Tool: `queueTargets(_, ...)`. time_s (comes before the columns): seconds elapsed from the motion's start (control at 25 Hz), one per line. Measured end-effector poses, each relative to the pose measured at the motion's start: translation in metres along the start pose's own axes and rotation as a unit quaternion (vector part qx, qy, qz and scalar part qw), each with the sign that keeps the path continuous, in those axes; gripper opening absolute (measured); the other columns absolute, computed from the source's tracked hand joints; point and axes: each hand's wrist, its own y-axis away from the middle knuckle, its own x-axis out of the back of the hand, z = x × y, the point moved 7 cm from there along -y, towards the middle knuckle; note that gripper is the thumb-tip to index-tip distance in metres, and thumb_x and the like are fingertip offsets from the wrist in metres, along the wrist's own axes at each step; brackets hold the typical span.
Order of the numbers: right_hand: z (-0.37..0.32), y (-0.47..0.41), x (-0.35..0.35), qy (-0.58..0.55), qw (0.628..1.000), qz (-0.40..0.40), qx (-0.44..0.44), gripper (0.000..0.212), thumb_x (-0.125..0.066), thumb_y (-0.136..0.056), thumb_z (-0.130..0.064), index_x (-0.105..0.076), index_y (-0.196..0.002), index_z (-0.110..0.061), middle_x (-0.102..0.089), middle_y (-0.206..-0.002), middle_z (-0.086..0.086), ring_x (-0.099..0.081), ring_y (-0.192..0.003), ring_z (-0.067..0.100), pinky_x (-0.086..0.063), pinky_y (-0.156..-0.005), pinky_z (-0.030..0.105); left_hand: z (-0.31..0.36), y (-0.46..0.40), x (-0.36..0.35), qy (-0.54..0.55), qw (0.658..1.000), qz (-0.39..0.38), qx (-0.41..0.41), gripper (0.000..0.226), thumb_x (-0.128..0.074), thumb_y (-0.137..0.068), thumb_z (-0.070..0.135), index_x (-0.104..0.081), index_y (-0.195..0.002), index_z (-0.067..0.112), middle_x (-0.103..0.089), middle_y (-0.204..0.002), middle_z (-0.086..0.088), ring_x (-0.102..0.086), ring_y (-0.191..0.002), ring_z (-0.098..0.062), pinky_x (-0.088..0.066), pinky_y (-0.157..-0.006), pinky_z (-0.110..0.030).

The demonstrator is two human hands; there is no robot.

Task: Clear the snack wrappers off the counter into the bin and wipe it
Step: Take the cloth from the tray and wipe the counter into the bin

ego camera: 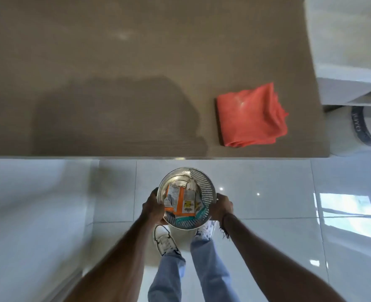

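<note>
**Wrappers binned, bin in both hands — wipe is next**

Snack wrappers (181, 203) (orange, white, teal) sit inside the bin (206, 186), lower centre of frame, below the bench edge. No wrappers visible on the bench (114, 62). Bin is a perforated metal basket, held over the glossy tiled floor (267, 214), above the person's shoes.

Left hand (153, 205) clamps the rim on the left side, right hand (221, 207) on the right side; both closed on the bin.

Folded orange-red cloth (253, 115) lies right of centre on the bench, near its front edge, untouched. White fixtures at the far right, unclear what they are.

Judgement: clearing looks done, wiping not started. To do this step well: set the bin down upright, clear of the feet, keep it level so nothing spills. Then take the cloth and wipe in overlapping passes across the whole top.
</note>
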Motion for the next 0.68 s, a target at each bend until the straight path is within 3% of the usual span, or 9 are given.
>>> queueTargets(0.08,0.014,-0.045,-0.022,-0.017,1.000,0.002,-0.023,0.030,-0.059,-0.083,-0.013,-0.076,-0.107,-0.015,-0.076,-0.105,0.017,-0.072,-0.096,0.036,-0.061,-0.084,0.043,-0.013,-0.040,-0.021,0.017,1.000,-0.001,-0.001,0.030,-0.054,-0.101,0.028,-0.058,-0.131,0.026,-0.077,-0.110,-0.015,-0.080,-0.085,-0.032,-0.065,-0.055,-0.036)
queueTargets(0.2,0.029,-0.101,-0.054,-0.022,0.999,0.001,-0.037,0.038,-0.054,-0.079,-0.006,-0.076,-0.108,-0.015,-0.074,-0.107,0.018,-0.072,-0.097,0.039,-0.061,-0.083,0.051,-0.039,-0.087,-0.055,0.083,0.995,-0.050,0.003,0.013,-0.060,-0.100,0.027,-0.071,-0.104,0.020,-0.079,-0.099,-0.022,-0.080,-0.082,-0.037,-0.062,-0.068,-0.046)
queueTargets(0.32,0.041,-0.136,-0.079,-0.048,0.998,-0.026,-0.044,0.044,-0.051,-0.083,-0.002,-0.072,-0.118,-0.019,-0.072,-0.115,0.017,-0.071,-0.100,0.038,-0.061,-0.084,0.051,-0.057,-0.112,-0.066,0.105,0.993,-0.049,0.016,0.011,-0.068,-0.095,0.022,-0.074,-0.086,0.025,-0.082,-0.090,-0.013,-0.080,-0.079,-0.030,-0.065,-0.070,-0.043)
queueTargets(0.44,0.051,-0.142,-0.098,-0.086,0.991,-0.070,-0.074,0.048,-0.056,-0.089,-0.002,-0.059,-0.134,-0.017,-0.067,-0.127,0.017,-0.068,-0.110,0.037,-0.062,-0.085,0.046,-0.070,-0.119,-0.059,0.111,0.992,-0.039,0.034,0.011,-0.063,-0.094,0.013,-0.068,-0.093,0.023,-0.079,-0.100,-0.013,-0.076,-0.096,-0.035,-0.061,-0.076,-0.043)
queueTargets(0.56,0.051,-0.128,-0.105,-0.122,0.977,-0.139,-0.103,0.049,-0.050,-0.096,-0.001,-0.043,-0.144,-0.005,-0.057,-0.138,0.023,-0.061,-0.122,0.038,-0.060,-0.078,0.035,-0.080,-0.114,-0.049,0.117,0.990,-0.043,0.074,0.050,-0.062,-0.092,0.004,-0.054,-0.138,0.021,-0.069,-0.124,-0.012,-0.064,-0.118,-0.035,-0.055,-0.089,-0.044)
queueTargets(0.68,0.043,-0.096,-0.093,-0.213,0.957,-0.147,-0.131,0.040,-0.046,-0.098,-0.001,-0.053,-0.137,-0.008,-0.063,-0.120,0.022,-0.064,-0.108,0.037,-0.050,-0.092,0.044,-0.069,-0.090,-0.041,0.042,0.997,-0.053,0.042,0.048,-0.053,-0.093,0.000,-0.060,-0.138,0.017,-0.069,-0.132,-0.016,-0.065,-0.121,-0.035,-0.058,-0.100,-0.050)
